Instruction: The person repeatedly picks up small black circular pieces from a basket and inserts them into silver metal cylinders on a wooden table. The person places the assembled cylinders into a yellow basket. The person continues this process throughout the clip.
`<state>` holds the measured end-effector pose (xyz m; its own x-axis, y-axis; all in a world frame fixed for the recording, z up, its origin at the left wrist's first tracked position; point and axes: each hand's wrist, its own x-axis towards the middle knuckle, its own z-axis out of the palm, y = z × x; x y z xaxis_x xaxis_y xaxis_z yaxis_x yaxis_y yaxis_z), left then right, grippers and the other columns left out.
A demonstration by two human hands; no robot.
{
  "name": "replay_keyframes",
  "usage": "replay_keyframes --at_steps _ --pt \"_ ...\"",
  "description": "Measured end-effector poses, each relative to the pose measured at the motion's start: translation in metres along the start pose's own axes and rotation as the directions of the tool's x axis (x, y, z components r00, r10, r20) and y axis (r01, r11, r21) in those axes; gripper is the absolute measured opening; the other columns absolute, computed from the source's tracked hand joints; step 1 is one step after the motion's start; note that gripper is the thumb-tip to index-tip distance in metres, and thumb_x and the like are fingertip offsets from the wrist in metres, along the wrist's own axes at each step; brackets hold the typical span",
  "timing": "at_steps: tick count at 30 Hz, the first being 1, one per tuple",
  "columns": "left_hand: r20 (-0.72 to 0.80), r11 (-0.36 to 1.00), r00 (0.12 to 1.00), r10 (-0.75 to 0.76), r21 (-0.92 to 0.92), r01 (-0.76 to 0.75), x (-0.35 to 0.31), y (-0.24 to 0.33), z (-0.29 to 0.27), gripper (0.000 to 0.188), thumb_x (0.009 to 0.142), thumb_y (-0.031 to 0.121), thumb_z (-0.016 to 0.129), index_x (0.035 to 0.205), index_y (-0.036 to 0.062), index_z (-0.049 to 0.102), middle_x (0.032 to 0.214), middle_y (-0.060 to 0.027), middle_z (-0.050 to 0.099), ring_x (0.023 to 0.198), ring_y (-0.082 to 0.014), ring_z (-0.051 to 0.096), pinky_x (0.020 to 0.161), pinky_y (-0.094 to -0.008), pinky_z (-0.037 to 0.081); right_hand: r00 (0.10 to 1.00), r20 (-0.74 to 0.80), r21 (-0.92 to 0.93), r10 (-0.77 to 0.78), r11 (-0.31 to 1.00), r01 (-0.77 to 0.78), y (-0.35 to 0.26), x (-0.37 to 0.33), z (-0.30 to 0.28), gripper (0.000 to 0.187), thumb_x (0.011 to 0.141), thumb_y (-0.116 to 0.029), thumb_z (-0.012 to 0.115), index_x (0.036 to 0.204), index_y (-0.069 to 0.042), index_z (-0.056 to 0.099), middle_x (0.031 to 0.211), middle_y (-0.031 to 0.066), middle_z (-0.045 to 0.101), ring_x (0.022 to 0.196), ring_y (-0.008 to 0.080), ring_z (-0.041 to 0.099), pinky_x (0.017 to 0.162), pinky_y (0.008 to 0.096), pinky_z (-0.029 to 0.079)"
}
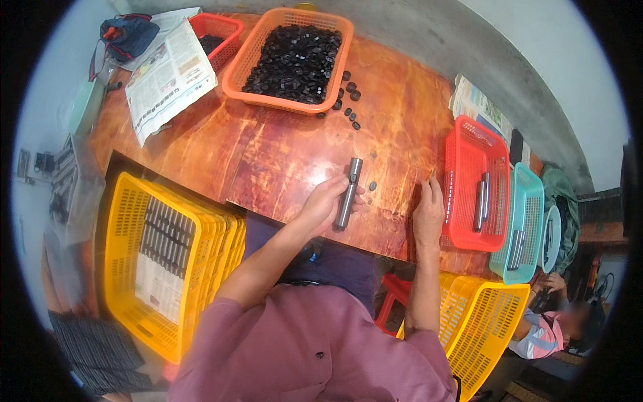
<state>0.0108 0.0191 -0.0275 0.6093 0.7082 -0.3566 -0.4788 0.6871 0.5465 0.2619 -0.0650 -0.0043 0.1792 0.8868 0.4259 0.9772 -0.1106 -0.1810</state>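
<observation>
My left hand (pixel 325 203) is closed around a dark grey metal flashlight (pixel 347 195), which stands tilted above the front part of the table with a black button-like spot on its side. Just right of it, a small black oval part (pixel 373 186) lies on the wood. My right hand (pixel 428 213) rests at the table's front edge with its fingers stretched out and nothing visible in them. Beside that hand is a red basket (pixel 457 184) with a few grey flashlight tubes (pixel 482 201) inside.
An orange basket (pixel 231 84) full of small black parts stands at the back, with several loose parts beside it. Newspaper (pixel 171 80) covers the far left. A teal basket (pixel 529 201) holds more tubes at right. Yellow crates (pixel 124 248) flank me. Another person (pixel 546 331) sits at lower right.
</observation>
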Motion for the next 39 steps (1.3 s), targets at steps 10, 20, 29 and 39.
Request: replay_keyframes --at_steps 10,20,29,39 --pt "0.03 0.999 0.999 0.023 0.024 -0.023 -0.001 -0.001 -0.002 0.031 0.11 0.019 0.043 0.129 -0.0027 0.053 0.11 -0.0166 0.067 0.092 -0.0241 0.068 0.083 -0.0386 0.059 1.0 -0.009 0.271 0.024 0.962 -0.021 -0.035 0.013 -0.014 0.029 0.089 0.0 0.062 0.119 0.001 0.066 0.114 0.0201 0.066 0.108 0.0383 0.064 0.093 0.0422 0.053" --pt "0.053 0.999 0.998 0.031 0.029 -0.032 -0.003 -0.002 -0.002 0.031 0.11 0.017 0.041 0.131 -0.0037 0.05 0.11 -0.0168 0.066 0.093 -0.0243 0.068 0.084 -0.0386 0.058 0.95 0.311 0.394 0.036 0.905 -0.163 -0.075 0.024 0.008 0.022 0.087 -0.009 0.071 0.107 -0.001 0.067 0.096 0.0186 0.065 0.094 0.0376 0.065 0.082 0.0442 0.051" --pt "0.065 0.997 0.995 0.072 0.027 -0.074 0.0 -0.005 0.0 0.036 0.109 0.017 0.045 0.14 -0.0026 0.05 0.113 -0.0124 0.066 0.095 -0.0192 0.067 0.082 -0.0336 0.058 0.983 0.182 0.651 -0.011 0.751 -0.112 -0.108 0.03 -0.017 0.026 0.081 -0.001 0.075 0.107 -0.004 0.07 0.089 0.0135 0.063 0.082 0.0295 0.065 0.075 0.0377 0.052" --pt "0.036 0.997 0.996 0.077 0.005 -0.077 -0.008 -0.002 0.006 0.038 0.108 0.019 0.052 0.141 0.0019 0.051 0.111 -0.0054 0.064 0.095 -0.0136 0.064 0.077 -0.0288 0.055 0.966 -0.073 0.429 -0.247 0.867 0.254 -0.111 0.027 -0.004 0.023 0.082 -0.004 0.076 0.104 -0.003 0.071 0.09 0.0133 0.065 0.08 0.0327 0.064 0.07 0.0421 0.051"
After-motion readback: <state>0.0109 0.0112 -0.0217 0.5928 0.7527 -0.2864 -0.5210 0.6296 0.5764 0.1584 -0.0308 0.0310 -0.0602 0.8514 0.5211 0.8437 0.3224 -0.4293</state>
